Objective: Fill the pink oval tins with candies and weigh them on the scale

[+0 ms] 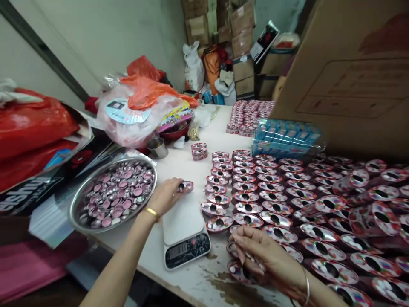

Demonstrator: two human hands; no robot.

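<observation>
My left hand (pixel 166 194) is closed around a small oval container (pixel 186 186) with a red-and-silver rim, at the far end of the white kitchen scale (pixel 182 226). Whether that container rests on the scale's plate I cannot tell. The scale's dark display faces me, its digits too blurred to read. My right hand (pixel 255 249) is closed, thumb against fingers, low over the nearest containers. Something small and pale shows at its fingers, but I cannot make out what. Rows of matching oval containers (pixel 246 196), with dark round holes in their tops, fill the right side.
Left of the scale stands a steel bowl (pixel 74 209) of small pink-and-silver round caps (pixel 118 192). Behind are a metal cup (pixel 157 148), plastic bags (pixel 124 115) and a small container stack (pixel 199 151). A wrapped blue pack (pixel 284 136) and a large cardboard box (pixel 348 85) stand back right.
</observation>
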